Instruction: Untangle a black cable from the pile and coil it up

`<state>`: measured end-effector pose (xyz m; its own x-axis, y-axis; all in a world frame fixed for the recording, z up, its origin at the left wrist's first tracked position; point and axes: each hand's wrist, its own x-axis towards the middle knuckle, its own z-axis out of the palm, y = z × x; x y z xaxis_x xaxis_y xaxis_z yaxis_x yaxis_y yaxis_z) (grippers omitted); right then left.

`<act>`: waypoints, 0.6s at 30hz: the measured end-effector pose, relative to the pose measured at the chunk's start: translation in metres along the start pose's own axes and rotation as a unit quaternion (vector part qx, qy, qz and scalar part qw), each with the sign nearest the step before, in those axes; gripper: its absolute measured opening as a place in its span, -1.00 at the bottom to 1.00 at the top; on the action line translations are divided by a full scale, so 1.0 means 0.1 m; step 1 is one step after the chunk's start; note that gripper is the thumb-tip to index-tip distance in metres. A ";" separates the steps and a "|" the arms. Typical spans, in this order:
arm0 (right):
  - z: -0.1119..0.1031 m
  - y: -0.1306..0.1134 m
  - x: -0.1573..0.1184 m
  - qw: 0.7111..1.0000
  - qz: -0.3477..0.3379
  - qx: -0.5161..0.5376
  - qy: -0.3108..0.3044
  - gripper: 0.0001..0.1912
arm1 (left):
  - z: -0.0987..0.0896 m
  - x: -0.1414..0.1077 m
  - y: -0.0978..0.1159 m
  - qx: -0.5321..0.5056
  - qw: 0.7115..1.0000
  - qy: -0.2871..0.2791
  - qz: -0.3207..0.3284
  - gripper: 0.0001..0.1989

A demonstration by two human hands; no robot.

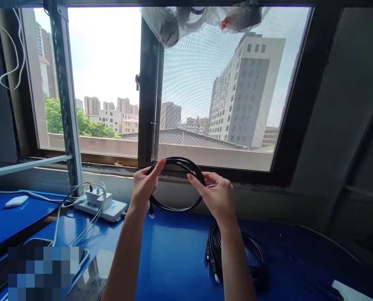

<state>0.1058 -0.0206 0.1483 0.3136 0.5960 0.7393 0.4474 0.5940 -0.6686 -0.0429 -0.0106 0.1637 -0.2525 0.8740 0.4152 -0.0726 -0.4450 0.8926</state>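
Note:
A black cable (177, 208) wound into a round coil is held up above the blue table, in front of the window. My left hand (145, 184) grips the coil's left side, thumb pointing up along it. One cable end with a silvery plug hangs just below that hand. On the coil's right side, my right hand (216, 196) pinches the strands between thumb and fingers. Beneath my right forearm, a thicker bundle of black cables (214, 244) with several plugs lies on the table, partly hidden by the arm.
A white power strip (116, 210) with adapters and white cords stands at the left by a metal post (67, 100). Phones (94, 274) lie at the front left, near a blurred patch. A white mouse (16, 201) rests far left. Plastic bags (174, 25) hang overhead.

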 end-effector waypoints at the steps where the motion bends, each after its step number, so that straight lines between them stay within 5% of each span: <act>1: -0.02 -0.03 0.00 0.999 0.020 0.017 -0.022 -0.62 | -0.01 0.00 0.00 -0.005 1.000 -0.001 -0.002 -0.44; 7: -0.09 -0.12 0.00 0.979 0.113 0.117 -0.126 -0.49 | -0.02 0.01 -0.01 -0.023 0.999 -0.034 -0.030 -0.38; 12: -0.07 -0.20 0.01 0.932 0.183 0.241 -0.200 -0.44 | 0.05 -0.01 -0.04 -0.038 0.995 -0.084 -0.036 -0.35; 15: -0.05 -0.22 0.00 0.927 0.167 0.265 -0.205 -0.48 | 0.08 -0.01 -0.06 -0.051 0.992 -0.103 -0.050 -0.36; 18: -0.03 -0.16 -0.03 0.961 0.100 0.205 -0.157 -0.50 | 0.07 0.02 -0.09 -0.059 0.991 -0.097 -0.067 -0.35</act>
<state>0.1003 -0.0337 0.1572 0.0625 0.8158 0.5750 0.0160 0.5752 -0.8178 -0.0359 -0.0038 0.1578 -0.0430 0.9424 0.3316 -0.2085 -0.3331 0.9196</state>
